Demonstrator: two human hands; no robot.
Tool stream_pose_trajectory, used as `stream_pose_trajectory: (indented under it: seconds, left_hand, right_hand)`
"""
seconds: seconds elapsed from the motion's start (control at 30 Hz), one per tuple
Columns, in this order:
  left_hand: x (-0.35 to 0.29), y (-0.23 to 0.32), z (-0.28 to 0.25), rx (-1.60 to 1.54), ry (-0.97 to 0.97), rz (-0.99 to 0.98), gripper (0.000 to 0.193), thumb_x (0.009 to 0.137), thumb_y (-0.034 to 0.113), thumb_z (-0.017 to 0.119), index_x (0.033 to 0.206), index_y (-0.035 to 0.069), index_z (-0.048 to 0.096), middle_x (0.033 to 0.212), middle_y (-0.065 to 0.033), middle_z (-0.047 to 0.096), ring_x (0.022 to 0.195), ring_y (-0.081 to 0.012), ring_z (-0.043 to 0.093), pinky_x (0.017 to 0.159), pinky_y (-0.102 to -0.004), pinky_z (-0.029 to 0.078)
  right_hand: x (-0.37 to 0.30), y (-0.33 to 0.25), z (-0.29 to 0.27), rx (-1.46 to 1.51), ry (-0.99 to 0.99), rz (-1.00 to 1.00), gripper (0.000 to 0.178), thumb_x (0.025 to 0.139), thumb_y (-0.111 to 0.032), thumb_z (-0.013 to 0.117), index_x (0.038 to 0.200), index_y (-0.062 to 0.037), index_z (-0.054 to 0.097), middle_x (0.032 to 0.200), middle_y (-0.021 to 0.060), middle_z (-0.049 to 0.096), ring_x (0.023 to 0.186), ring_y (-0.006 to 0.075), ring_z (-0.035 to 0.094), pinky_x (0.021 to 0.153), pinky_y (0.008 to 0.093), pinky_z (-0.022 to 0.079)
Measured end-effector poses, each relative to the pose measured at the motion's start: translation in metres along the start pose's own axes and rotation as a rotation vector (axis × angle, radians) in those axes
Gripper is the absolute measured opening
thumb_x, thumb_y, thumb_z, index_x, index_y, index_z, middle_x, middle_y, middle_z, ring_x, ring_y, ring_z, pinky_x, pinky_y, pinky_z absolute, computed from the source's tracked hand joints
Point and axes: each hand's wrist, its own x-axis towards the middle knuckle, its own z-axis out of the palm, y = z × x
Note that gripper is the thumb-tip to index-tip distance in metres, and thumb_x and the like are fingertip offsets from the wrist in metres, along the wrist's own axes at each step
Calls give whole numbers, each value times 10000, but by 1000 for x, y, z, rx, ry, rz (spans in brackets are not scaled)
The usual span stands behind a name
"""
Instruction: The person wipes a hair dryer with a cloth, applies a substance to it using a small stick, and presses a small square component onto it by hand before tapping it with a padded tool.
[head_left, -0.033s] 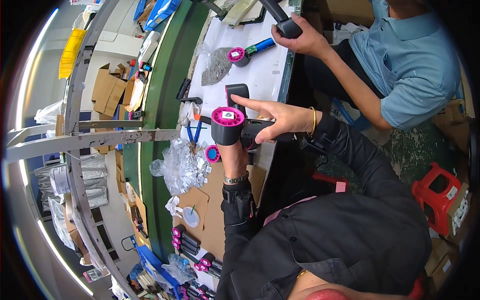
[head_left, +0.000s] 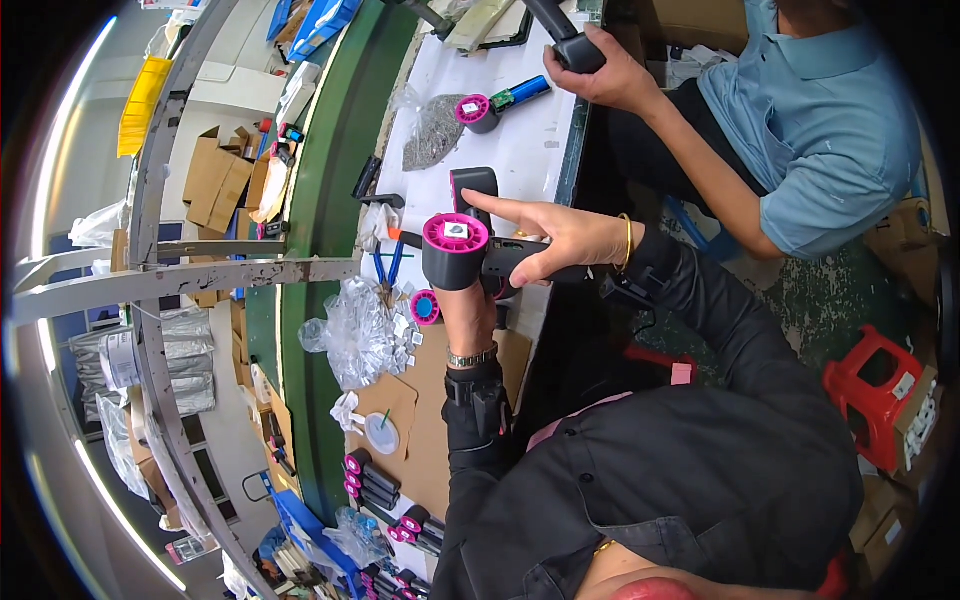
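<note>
A black hair dryer [head_left: 452,264] with a pink slotted ring and a small white square on its round end is between my hands. My left hand [head_left: 470,308], at the watch-wearing wrist, is under its round head; the fingers are mostly hidden behind it. From the right my right hand [head_left: 570,245] holds the black handle [head_left: 507,260], thumb across it and index finger stretched out past it. Just beyond that fingertip stands another black part with a pink edge [head_left: 474,185]. Blue-handled pliers [head_left: 390,264] and a loose pink ring with a blue centre [head_left: 425,307] lie to the left.
Across the table, a bag of small metal pieces [head_left: 434,132] lies beside an opened dryer [head_left: 478,112] with blue innards. A co-worker's hand [head_left: 625,78] holds a black dryer. Clear plastic bags [head_left: 360,330], cardboard [head_left: 425,430] and several dryers [head_left: 372,480] are nearer. A white metal post [head_left: 150,200] rises at left.
</note>
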Motion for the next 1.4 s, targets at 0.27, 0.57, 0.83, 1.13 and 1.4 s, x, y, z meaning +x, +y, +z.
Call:
stream_pose_trajectory:
  seconds: [0.27,0.57,0.83,1.13,1.4]
  left_hand:
    - [-17,26,35,6,142,207,500,1063,142,638,1503,41,423,1161,-124,675,1021,-223,722,761,-366,636]
    - [-59,52,25,-33,263,330,579,1089,191,603,1578,41,332,1188,-202,652,974,-295,742,759,-383,659]
    - [-94,36,28,-88,203,204,608,1088,220,609,1596,53,320,1189,-210,646,974,-290,740,763,-391,664]
    - [-101,29,26,-202,158,268,614,1094,217,592,1600,41,292,1223,-222,631,1194,-406,679,1055,-549,571]
    - [-105,30,21,-247,132,294,651,1086,212,614,1610,48,263,1301,-220,587,1341,-473,584,1149,-599,496]
  right_hand:
    - [-7,21,2,-71,100,-84,727,954,-214,772,1559,12,439,896,26,694,720,43,584,681,230,484]
    - [-20,21,25,617,472,81,617,1128,-501,389,1313,60,568,845,42,625,620,90,508,519,232,401]
    - [-26,49,21,1080,145,-40,588,1128,-501,377,1267,44,548,807,32,551,547,116,394,457,243,339]
    - [-38,43,44,661,321,92,514,1114,-510,476,1216,-23,600,781,49,642,534,77,464,453,217,358]
    - [-35,35,78,204,450,276,451,1017,-485,712,1160,-65,633,834,68,735,594,33,616,398,175,328]
